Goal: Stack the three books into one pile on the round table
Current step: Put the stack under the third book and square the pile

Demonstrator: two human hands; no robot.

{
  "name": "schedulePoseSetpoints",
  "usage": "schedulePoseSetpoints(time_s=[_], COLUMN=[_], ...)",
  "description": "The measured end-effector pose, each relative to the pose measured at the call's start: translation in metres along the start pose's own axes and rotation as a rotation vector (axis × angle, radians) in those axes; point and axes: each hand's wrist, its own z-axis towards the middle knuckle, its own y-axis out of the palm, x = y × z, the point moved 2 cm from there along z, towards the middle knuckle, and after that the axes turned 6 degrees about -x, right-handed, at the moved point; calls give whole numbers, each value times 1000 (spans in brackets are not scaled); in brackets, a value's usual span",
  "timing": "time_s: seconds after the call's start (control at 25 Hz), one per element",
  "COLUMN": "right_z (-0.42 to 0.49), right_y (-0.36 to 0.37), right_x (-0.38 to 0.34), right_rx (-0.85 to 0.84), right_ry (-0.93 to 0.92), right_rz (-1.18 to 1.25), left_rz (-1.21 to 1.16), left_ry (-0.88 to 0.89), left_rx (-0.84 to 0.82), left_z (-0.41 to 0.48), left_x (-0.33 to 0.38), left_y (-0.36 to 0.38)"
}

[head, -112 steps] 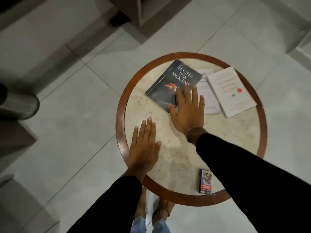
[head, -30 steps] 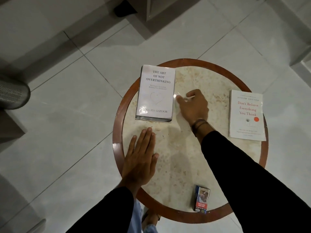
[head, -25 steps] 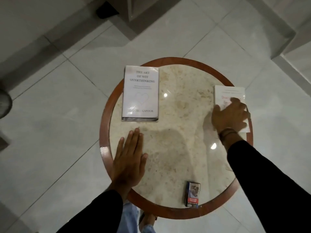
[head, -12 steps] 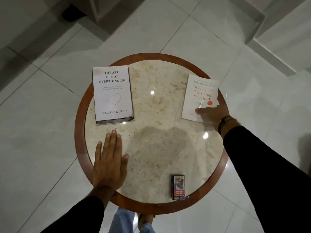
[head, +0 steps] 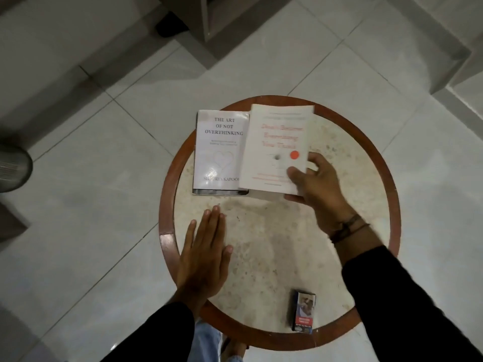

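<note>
A white book titled "The Art of Not Overthinking" (head: 218, 150) lies at the far left of the round table (head: 376, 158), with a dark book edge (head: 217, 192) showing beneath it. My right hand (head: 317, 189) grips the near right corner of a cream book with red lettering (head: 274, 145). That book is raised and tilted, and its left edge overlaps the white book's right side. My left hand (head: 206, 254) rests flat on the table's near left part, fingers together, holding nothing.
A small cigarette pack (head: 303, 313) lies near the table's front edge. The table has a brown wooden rim and a speckled stone top. Pale floor tiles surround it. A grey cylinder (head: 13, 168) stands at the left, furniture bases at the back.
My right hand has picked the cream book up from the table's right side and carried it left, so it now overlaps the white book. My left hand stays flat.
</note>
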Motion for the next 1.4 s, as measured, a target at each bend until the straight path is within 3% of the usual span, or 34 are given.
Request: schedulePoseSetpoints(time_s=[0.24, 0.56, 0.76, 0.84, 0.92, 1.0, 1.12, 1.24, 1.4], right_z=[32, 48, 47, 53, 62, 72, 82, 88, 87], right_y=[94, 95, 82, 81, 85, 95, 112, 120, 113], right_x=[1, 26, 25, 18, 10, 4, 4, 4, 8], right_rx=[-161, 166, 146, 169, 157, 126, 113, 127, 96], right_ry=[9, 63, 87, 70, 71, 96, 82, 54, 4], right_rz=[-23, -483, -329, -325, -331, -385, -535, -577, -503], left_rz=[9, -34, -247, -399, -472, -447, -385, -437, -701], left_ry=[4, 4, 23, -128, -392, -586, -668, -683, -648], left_rx=[42, 63, 159, 279, 335, 180, -136, -129, -177], left_z=[1, 0, 4, 31, 80, 134, 177, 185, 192], left_x=[-3, -3, 3, 2, -5, -16, -16, -12, -35], left_y=[8, 11, -23, -58, -97, -123, -128, -125, -135])
